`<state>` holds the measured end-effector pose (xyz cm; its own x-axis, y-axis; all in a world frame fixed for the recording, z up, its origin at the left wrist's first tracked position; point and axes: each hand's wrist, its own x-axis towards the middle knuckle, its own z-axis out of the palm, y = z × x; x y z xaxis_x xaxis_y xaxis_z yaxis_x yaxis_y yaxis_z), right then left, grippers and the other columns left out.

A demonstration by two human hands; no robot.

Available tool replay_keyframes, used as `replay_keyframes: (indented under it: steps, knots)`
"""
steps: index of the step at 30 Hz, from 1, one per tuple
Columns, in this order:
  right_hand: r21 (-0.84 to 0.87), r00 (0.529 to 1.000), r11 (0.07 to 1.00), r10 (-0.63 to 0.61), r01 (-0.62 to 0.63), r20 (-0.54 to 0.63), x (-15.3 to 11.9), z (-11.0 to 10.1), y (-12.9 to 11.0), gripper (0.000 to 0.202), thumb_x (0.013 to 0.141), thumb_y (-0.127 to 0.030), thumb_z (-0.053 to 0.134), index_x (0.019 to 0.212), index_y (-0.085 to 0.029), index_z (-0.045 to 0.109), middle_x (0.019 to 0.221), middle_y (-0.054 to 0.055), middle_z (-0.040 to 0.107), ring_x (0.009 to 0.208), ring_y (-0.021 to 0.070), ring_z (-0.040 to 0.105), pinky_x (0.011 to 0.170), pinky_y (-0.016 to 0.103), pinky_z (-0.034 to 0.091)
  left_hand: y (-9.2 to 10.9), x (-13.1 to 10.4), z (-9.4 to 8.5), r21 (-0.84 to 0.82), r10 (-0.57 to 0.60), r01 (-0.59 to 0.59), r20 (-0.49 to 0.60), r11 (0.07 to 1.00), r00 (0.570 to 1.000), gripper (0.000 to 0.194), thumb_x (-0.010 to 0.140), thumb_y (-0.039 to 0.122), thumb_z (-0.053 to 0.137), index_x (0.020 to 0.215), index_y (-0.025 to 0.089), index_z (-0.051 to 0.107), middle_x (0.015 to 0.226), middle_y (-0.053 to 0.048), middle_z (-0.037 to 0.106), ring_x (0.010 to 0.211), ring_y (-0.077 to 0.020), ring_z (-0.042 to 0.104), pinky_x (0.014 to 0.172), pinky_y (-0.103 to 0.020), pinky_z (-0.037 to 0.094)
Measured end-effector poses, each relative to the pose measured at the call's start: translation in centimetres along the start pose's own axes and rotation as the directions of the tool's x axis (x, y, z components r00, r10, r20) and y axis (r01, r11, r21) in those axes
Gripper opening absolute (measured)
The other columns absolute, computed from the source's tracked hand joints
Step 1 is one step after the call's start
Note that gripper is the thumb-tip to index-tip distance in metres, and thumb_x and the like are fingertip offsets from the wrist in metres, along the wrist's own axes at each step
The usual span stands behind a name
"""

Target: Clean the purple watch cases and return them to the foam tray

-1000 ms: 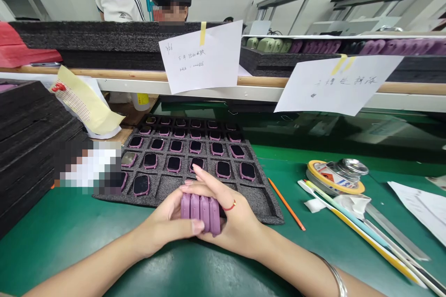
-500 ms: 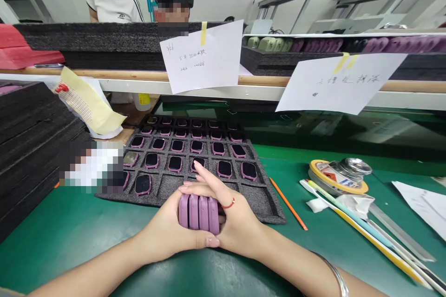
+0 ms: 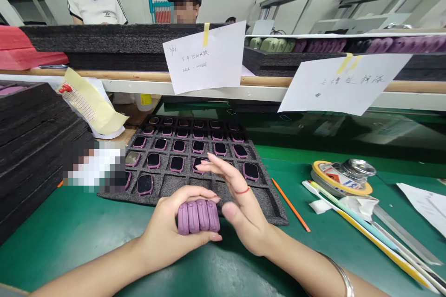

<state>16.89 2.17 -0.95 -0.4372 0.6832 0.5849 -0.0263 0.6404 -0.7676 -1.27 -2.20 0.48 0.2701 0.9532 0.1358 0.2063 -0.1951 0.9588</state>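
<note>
4 purple cases [image 3: 198, 216], 2 paper notes [image 3: 205, 57], 1 foam tray [image 3: 268, 204]

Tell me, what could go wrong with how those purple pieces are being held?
The left hand alone grips four purple rounded cases side by side; the right hand is open beside them, so an end case might slip out. A dropped case could land on the black foam tray and knock the dark-screened watch bodies seated there.

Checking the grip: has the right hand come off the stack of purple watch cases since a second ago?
Yes. The right hand opened rightward off the cases, judged against the foam tray.
</note>
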Motion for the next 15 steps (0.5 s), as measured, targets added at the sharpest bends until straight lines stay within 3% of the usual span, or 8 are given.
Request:
replay_keyframes:
  steps: [3, 7, 11, 15]
  knots:
    - [0.221, 0.974, 0.953, 0.223, -0.209, -0.040, 0.0, 0.4, 0.4, 0.054, 0.102, -0.059, 0.039, 0.147, -0.030, 0.042, 0.132, 0.009, 0.062, 0.128, 0.0251, 0.057, 0.113, 0.047, 0.043, -0.1, -0.1, -0.2, 0.108, 0.058, -0.059, 0.011, 0.992, 0.998, 0.043, 0.073, 0.032, 0.087, 0.112, 0.027, 0.068, 0.112, -0.003, 0.077, 0.104, -0.0228, 0.072, 0.096, -0.033, 0.054]
    - [0.431, 0.901, 0.797, 0.420, -0.423, 0.108, 0.2, 0.8, 0.7, 0.063, 0.095, -0.071, 0.043, 0.139, -0.027, 0.050, 0.123, 0.011, 0.066, 0.112, 0.0260, 0.068, 0.100, 0.047, 0.053, -0.5, -0.1, -0.3, 0.109, 0.147, -0.147, 0.013, 0.983, 0.989, 0.041, 0.076, 0.028, 0.085, 0.112, 0.026, 0.066, 0.115, -0.003, 0.076, 0.108, -0.0234, 0.071, 0.099, -0.034, 0.053]
    - [0.505, 0.828, 0.657, 0.467, -0.560, 0.311, 0.1, 0.7, 0.5, 0.071, 0.088, -0.074, 0.054, 0.140, -0.026, 0.048, 0.106, 0.007, 0.073, 0.097, 0.0251, 0.073, 0.092, 0.047, 0.058, -0.7, -0.2, -0.2, 0.137, 0.157, -0.157, 0.007, 0.978, 0.988, 0.042, 0.077, 0.028, 0.084, 0.114, 0.027, 0.066, 0.117, -0.003, 0.076, 0.103, -0.0222, 0.072, 0.092, -0.031, 0.055]
    - [0.476, 0.816, 0.663, 0.458, -0.578, 0.353, -0.1, 1.2, -0.1, 0.102, 0.065, -0.063, 0.085, 0.147, -0.026, 0.038, 0.117, 0.010, 0.071, 0.102, 0.0272, 0.073, 0.091, 0.044, 0.059, -1.0, -0.1, -0.4, 0.141, 0.220, -0.224, 0.042, 0.964, 0.975, 0.038, 0.083, 0.026, 0.078, 0.118, 0.029, 0.064, 0.114, -0.002, 0.075, 0.107, -0.0225, 0.069, 0.097, -0.032, 0.052]
